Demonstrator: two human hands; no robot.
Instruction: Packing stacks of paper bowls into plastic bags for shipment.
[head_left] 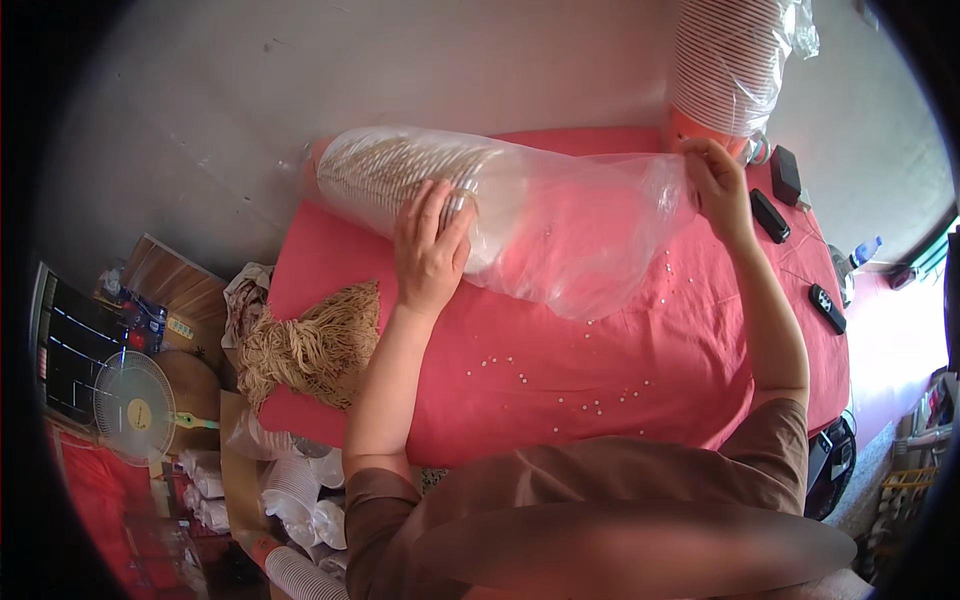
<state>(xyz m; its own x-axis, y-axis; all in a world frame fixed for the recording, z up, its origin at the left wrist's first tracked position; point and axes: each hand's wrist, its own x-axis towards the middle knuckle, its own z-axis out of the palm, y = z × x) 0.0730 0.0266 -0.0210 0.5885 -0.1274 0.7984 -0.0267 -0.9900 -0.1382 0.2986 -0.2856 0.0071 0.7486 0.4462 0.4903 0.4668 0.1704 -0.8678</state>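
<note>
The left hand (432, 248) is pressing flat, fingers spread, on the end of a stack of cups (400, 175) lying inside a clear plastic bag (570, 230) on the red bed (600, 370). The stack is running from nine to three o'clock. The right hand (715, 180) is pinching the bag's open mouth at three o'clock, well apart from the cups, so the left is nearer.

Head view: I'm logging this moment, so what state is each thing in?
Stack of cups: lying on its side, inside the bag.
Clear plastic bag: partly empty, open end held up.
Left hand: pressing on the stack's end.
Right hand: pinching the bag's mouth.
Second cup stack: bagged, at the table's far edge.
Fan: cannot tell if running.
</note>
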